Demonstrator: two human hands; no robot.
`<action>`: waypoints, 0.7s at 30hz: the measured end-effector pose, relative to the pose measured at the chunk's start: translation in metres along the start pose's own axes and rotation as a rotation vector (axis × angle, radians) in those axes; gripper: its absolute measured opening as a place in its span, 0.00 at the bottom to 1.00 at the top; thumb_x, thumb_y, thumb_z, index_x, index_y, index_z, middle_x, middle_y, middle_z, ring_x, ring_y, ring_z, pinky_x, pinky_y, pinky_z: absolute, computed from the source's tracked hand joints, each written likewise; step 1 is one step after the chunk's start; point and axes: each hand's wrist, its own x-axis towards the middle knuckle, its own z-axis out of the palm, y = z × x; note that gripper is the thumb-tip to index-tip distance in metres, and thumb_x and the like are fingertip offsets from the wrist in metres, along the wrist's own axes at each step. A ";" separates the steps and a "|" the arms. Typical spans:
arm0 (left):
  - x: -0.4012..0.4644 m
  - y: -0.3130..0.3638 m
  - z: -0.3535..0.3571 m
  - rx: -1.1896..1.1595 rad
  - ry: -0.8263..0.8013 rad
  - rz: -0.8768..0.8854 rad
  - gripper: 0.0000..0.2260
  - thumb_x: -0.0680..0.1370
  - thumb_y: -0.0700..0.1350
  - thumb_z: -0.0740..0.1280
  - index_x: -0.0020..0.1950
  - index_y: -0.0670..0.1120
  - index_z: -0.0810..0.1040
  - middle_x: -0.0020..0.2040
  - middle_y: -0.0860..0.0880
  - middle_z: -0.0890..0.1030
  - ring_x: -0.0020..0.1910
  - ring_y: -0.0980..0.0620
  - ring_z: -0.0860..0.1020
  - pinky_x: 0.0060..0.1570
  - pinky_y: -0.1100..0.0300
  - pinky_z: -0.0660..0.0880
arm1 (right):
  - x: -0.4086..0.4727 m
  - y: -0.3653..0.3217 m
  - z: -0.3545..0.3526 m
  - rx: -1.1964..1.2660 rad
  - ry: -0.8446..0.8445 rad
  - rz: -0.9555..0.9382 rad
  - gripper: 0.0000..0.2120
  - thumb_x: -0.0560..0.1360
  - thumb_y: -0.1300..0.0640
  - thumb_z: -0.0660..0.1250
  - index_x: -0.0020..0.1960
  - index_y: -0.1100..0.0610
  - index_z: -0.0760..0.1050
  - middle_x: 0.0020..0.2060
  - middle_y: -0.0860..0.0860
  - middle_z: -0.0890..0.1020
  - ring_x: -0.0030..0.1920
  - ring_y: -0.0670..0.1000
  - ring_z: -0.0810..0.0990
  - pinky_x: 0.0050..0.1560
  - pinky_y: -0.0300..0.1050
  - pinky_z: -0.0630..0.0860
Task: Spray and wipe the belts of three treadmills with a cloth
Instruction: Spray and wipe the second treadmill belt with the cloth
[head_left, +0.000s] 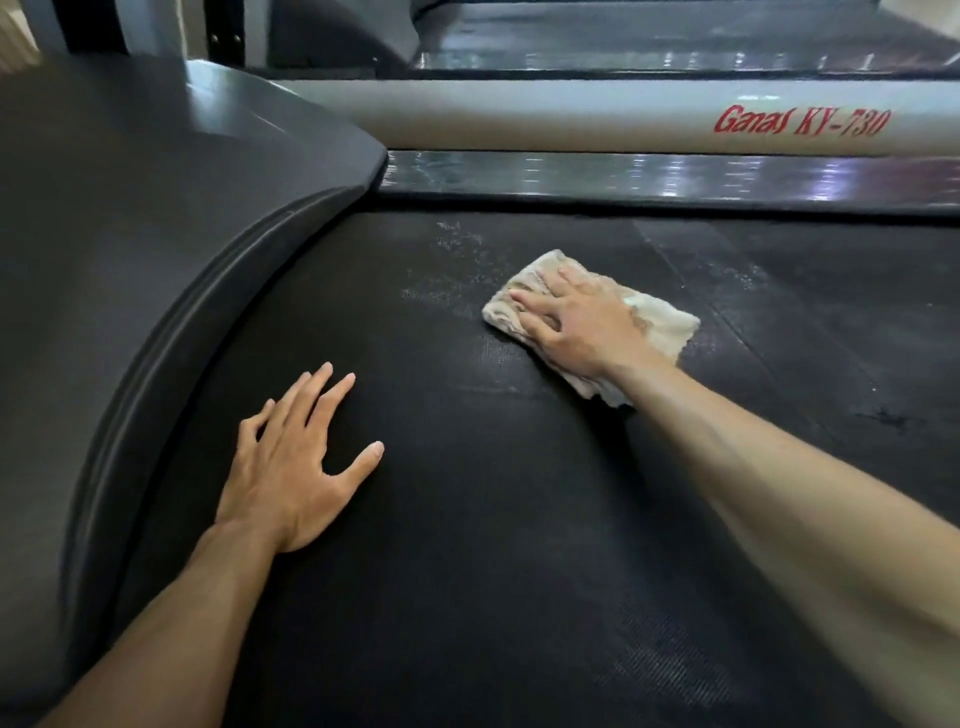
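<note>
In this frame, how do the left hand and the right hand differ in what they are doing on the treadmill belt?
The left hand lies bare on the dark belt with its fingers spread; the right hand presses flat on the folded cloth.
The left hand sits nearer the camera, beside the grey motor cover; the right hand reaches farther, close to the pale spray flecks.
Both are palm down and grip nothing.

My left hand (291, 467) lies flat, palm down, near and to the left, fingers (311, 395) straight and spread, thumb splayed out to the right. Its bare forearm runs back to the near left corner. My right hand (571, 322) reaches farther out, right of centre, palm down, fingers extended and pressing downward. The right arm stretches in long and bare from the near right edge.
</note>
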 end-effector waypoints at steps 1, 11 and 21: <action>0.000 0.000 0.000 -0.005 0.003 -0.001 0.41 0.72 0.74 0.42 0.83 0.58 0.49 0.83 0.60 0.45 0.81 0.60 0.43 0.79 0.51 0.47 | 0.000 -0.009 0.003 0.013 -0.009 -0.028 0.27 0.80 0.32 0.46 0.76 0.31 0.64 0.83 0.45 0.58 0.83 0.51 0.50 0.80 0.62 0.49; -0.001 0.000 0.000 -0.006 0.017 -0.009 0.40 0.73 0.74 0.43 0.82 0.59 0.48 0.82 0.61 0.43 0.80 0.61 0.41 0.80 0.52 0.45 | 0.010 0.014 -0.003 0.037 -0.003 -0.004 0.29 0.77 0.31 0.45 0.76 0.32 0.65 0.82 0.47 0.59 0.83 0.51 0.52 0.81 0.59 0.51; -0.001 -0.001 0.000 -0.007 0.008 -0.011 0.39 0.73 0.74 0.43 0.82 0.60 0.47 0.82 0.61 0.42 0.80 0.62 0.40 0.79 0.54 0.45 | -0.035 0.001 0.004 0.128 -0.010 -0.229 0.26 0.78 0.33 0.48 0.74 0.31 0.67 0.81 0.42 0.60 0.83 0.46 0.50 0.81 0.56 0.51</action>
